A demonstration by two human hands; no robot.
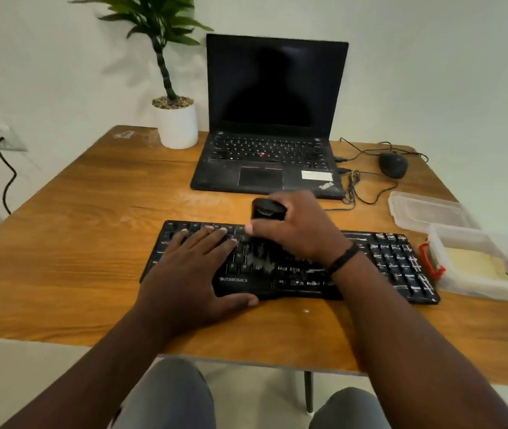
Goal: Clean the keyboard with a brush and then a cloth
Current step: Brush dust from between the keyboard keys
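Desk [91, 243] margin frames keyboard [395, 261] edges.

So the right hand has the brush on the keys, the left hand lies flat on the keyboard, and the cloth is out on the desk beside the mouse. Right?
Not quite. The head view shows no cloth by the mouse; something yellowish, perhaps the cloth, lies in the open box right of the keyboard. The rest holds: right hand grips the brush on the keys, left hand flat on the keyboard.

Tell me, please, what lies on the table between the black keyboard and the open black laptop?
In the head view, mostly bare wooden table. Only the black brush, gripped by the right hand, rises between the black keyboard and open black laptop.
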